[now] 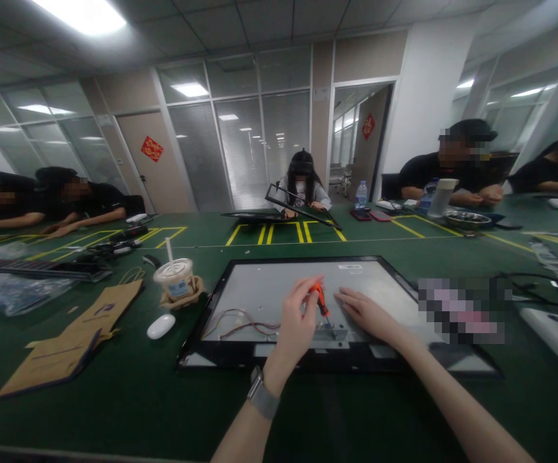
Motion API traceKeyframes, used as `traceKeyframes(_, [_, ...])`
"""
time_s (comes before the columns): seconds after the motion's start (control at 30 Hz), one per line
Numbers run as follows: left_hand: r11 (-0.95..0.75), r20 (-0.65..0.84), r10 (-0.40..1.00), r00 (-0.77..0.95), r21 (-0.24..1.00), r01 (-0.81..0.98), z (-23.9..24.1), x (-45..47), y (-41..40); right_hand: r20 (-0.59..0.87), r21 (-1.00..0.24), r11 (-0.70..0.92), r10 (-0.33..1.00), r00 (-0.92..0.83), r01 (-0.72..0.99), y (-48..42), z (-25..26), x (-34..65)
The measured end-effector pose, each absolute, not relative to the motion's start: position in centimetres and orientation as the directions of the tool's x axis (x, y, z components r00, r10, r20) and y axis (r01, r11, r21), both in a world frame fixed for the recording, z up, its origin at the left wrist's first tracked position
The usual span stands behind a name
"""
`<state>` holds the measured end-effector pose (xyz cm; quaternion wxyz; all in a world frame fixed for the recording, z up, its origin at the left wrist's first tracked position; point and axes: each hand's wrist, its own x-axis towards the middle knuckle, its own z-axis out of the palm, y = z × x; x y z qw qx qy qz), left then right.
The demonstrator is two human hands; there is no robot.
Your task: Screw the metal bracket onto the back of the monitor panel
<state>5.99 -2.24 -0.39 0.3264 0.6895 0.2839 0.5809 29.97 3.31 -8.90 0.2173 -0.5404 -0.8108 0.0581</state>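
A flat monitor panel (260, 289) lies back side up on the green table in front of me, with thin red and white wires (240, 325) running across its metal back. My left hand (296, 321), with a watch on its wrist, is closed around an orange-handled screwdriver (319, 299). The screwdriver stands nearly upright with its tip down on a small metal bracket (332, 332) near the panel's front edge. My right hand (368, 312) lies flat on the panel just right of the screwdriver, fingers stretched out.
A lidded drink cup with a straw (177, 278), a white mouse (161, 326) and brown paper bags (74, 337) sit at the left. A white device (556, 334) and cables lie at the right. Several people sit around the table; one opposite holds a monitor frame (301, 209).
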Motion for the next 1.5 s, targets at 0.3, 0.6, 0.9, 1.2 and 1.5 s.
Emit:
traceKeyframes(0.3, [-0.68,0.674,0.733,0.093,0.723,0.124,-0.6,6.6,-2.6,0.248,-0.256,0.409,0.903,-0.35,0.876,4.6,-7.4,30.1])
traceKeyframes(0.6, [-0.601,0.598,0.791,0.131,0.799,-0.022,-1.2,6.5,-2.1,0.348,-0.292,0.414,0.886,-0.307,0.862,4.2,-9.1,29.6])
traceKeyframes(0.9, [-0.621,0.619,0.783,0.055,0.784,0.016,-0.9,6.5,-2.2,0.367,-0.251,0.413,0.878,-0.309,0.876,4.4,-9.9,29.5])
traceKeyframes(1.2, [-0.605,0.602,0.788,0.128,0.796,-0.017,-0.8,6.4,-2.4,0.354,-0.215,0.409,0.879,-0.32,0.887,4.2,-9.5,29.2])
traceKeyframes(1.5, [-0.608,0.605,0.793,0.076,0.794,0.027,-0.9,6.2,-2.3,0.402,-0.208,0.429,0.857,-0.323,0.879,4.7,-10.4,29.4])
